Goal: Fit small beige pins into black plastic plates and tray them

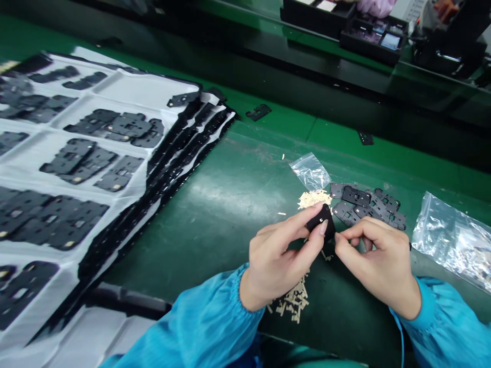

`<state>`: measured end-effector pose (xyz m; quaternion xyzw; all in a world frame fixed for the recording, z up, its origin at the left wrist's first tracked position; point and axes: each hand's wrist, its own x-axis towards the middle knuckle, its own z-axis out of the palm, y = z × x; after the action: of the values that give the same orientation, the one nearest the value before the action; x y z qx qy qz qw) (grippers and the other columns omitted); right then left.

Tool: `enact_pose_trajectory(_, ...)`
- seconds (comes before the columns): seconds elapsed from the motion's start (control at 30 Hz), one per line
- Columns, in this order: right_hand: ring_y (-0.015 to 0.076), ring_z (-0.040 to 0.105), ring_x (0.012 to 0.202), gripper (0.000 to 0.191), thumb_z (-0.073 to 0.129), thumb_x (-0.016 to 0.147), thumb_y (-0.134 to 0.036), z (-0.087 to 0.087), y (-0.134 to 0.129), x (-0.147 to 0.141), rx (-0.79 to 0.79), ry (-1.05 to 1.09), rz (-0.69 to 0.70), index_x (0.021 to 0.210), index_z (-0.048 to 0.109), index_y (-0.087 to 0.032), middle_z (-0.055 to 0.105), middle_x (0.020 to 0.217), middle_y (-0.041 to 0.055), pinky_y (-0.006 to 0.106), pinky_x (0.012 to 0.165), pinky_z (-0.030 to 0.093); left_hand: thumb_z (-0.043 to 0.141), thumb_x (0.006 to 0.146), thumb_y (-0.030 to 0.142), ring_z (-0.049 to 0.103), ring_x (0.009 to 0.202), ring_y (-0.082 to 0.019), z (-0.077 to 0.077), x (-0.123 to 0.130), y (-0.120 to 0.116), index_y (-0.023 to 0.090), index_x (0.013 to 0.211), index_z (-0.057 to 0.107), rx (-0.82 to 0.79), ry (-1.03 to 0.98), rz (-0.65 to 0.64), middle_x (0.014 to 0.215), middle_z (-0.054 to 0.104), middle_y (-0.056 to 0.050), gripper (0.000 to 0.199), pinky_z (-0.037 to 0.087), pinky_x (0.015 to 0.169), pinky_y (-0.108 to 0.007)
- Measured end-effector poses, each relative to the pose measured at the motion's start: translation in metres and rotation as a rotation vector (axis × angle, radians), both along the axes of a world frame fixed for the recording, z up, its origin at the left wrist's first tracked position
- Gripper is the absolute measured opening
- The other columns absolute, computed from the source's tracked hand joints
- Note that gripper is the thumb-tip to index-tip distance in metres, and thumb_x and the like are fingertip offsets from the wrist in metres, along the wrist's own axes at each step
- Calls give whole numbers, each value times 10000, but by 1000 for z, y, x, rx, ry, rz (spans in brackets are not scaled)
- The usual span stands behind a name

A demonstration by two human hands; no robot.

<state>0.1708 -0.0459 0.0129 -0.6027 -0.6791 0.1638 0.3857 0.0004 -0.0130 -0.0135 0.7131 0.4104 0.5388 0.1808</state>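
Between the thumb and fingers of my left hand [282, 255] is a small black plate [325, 225], held up over the green table. My right hand [378, 260] is at the plate's right edge, its thumb and index finger pinched together; whatever lies between those fingertips is too small to make out. Just behind the held plate lie a pile of small cream pieces [312, 198] and a loose heap of black plates [368, 204]. More cream strips [295, 302] are scattered below my left hand.
Stacked white trays [126, 92] holding many black plates fill the left side. A small clear bag [311, 173] lies behind the cream pile, and a larger filled bag [456, 243] at the right. Black bins [374, 38] stand on a shelf at the back.
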Motion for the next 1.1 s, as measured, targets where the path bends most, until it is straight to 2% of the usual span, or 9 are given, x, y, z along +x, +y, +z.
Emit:
enact_pose_trajectory(0.23, 87, 507, 518, 154, 707, 825, -135, 2, -1, 1, -21, 15, -2, 685, 686, -193, 586, 596, -56, 239, 521, 398, 757, 863, 75, 641, 484, -79, 0, -1, 0, 234, 1244, 719, -11, 18, 7, 683, 749, 67, 415, 638, 617, -201)
enact_pose_trajectory(0.43, 93, 545, 546, 82, 719, 820, -135, 4, 0, 5, -40, 6, 40, 814, 749, -211, 673, 669, -54, 239, 554, 449, 748, 869, 64, 638, 485, -80, 1, -2, 0, 249, 1263, 704, -18, 3, 2, 729, 778, 64, 437, 631, 608, -211)
enact_pose_trajectory(0.57, 87, 523, 521, 117, 717, 801, -118, 7, 0, 5, -31, -8, 10, 733, 725, -213, 639, 623, -64, 239, 525, 420, 744, 869, 73, 659, 501, -91, -1, -2, 2, 231, 1254, 707, -7, -12, 3, 665, 746, 74, 418, 613, 575, -210)
enact_pose_trajectory(0.7, 83, 497, 505, 146, 716, 793, -114, 6, 0, 3, -20, -14, -12, 679, 685, -200, 593, 590, -64, 240, 511, 397, 745, 867, 72, 654, 491, -84, -1, -2, 1, 227, 1251, 709, -9, -6, -2, 714, 775, 64, 415, 624, 596, -212)
enact_pose_trajectory(1.1, 91, 498, 520, 172, 708, 830, -113, 1, -3, 1, 41, -42, 20, 684, 657, -188, 558, 588, -55, 250, 532, 394, 749, 871, 104, 624, 455, -98, 0, -1, -1, 284, 1278, 708, -16, 16, 15, 641, 734, 77, 447, 629, 566, -229)
